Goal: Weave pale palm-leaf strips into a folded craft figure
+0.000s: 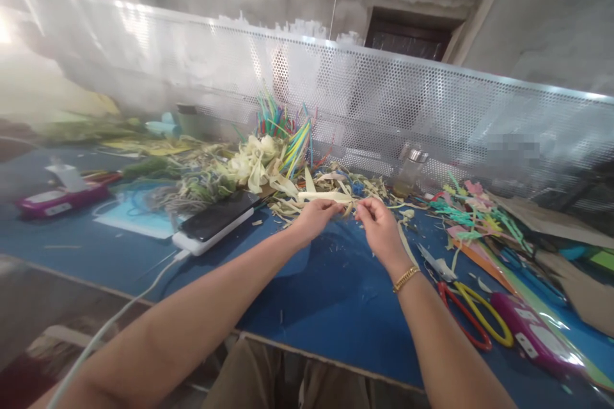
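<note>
Over the blue table [336, 307], my left hand [317, 217] pinches a pale strip of husk [326, 196], which looks like dried corn husk. My right hand [378, 223] is close beside it, its thumb and fingertips pressed together on the strip's right end. A gold bracelet [406, 278] circles the right wrist. Just behind both hands lies a heap of loose husk strips [288, 204]. Scissors [460, 300] with one red and one yellow handle rest right of my right forearm.
A black phone [220, 220] lies on a white power bank, its cable crossing my left arm's side. Purple power strips [532, 332] sit at right and far left. Colourful stems [288, 124], a glass jar [410, 169] and craft pieces [480, 204] stand before the perforated metal screen [316, 83].
</note>
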Demonstrator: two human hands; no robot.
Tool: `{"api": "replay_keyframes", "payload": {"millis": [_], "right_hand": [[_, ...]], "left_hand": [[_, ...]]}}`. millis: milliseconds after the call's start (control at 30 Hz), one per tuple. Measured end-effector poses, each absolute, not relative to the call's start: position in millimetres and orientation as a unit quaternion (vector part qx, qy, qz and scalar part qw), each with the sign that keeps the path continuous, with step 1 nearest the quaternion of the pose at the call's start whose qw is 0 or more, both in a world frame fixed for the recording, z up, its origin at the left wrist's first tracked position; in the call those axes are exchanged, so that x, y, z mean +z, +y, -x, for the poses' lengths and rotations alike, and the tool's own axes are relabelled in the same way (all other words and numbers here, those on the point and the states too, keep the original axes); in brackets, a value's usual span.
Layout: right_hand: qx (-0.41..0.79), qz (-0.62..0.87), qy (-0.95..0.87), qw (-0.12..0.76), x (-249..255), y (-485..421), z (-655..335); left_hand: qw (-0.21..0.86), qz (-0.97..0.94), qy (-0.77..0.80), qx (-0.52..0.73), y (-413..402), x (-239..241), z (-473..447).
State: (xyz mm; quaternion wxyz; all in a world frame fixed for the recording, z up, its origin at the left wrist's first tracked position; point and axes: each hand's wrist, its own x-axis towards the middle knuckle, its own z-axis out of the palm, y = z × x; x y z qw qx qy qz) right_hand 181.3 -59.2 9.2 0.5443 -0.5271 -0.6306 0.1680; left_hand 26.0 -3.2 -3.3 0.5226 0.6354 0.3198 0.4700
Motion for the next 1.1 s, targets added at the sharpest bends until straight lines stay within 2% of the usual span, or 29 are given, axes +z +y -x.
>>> {"api": "replay_keyframes", "payload": {"millis": [133,233,333,433,600,867,1000,1100], "right_hand": [[0.248,0.522,-0.591,0.563,11,-60,-183],[0.319,0.490,-0.583,0.565,12,-59,-184],[0.298,0.490,-0.592,0.566,14,-59,-185],[0.282,0.502,-0.591,0.565,16,-61,-186],[0.282,0.504,-0.591,0.563,21,-66,-185],[0.246,0.504,-0.638,0.527,22,-62,-193],[0.241,0.487,-0.678,0.495,24,-64,-192],[0.236,0.480,-0.687,0.491,24,-66,-191]], "left_hand": [[0.537,-0.666,0.301,0.422,-7,-4,-27],[0.533,-0.670,0.216,0.471,-10,0,-29],[0.457,-0.676,0.164,0.555,-7,7,-26],[0.428,-0.689,0.210,0.545,-5,10,-22],[0.549,-0.676,0.239,0.430,-10,6,-23],[0.668,-0.579,0.238,0.403,-18,9,-24],[0.677,-0.557,0.219,0.429,-19,10,-24],[0.697,-0.557,0.207,0.401,-19,10,-23]]}}
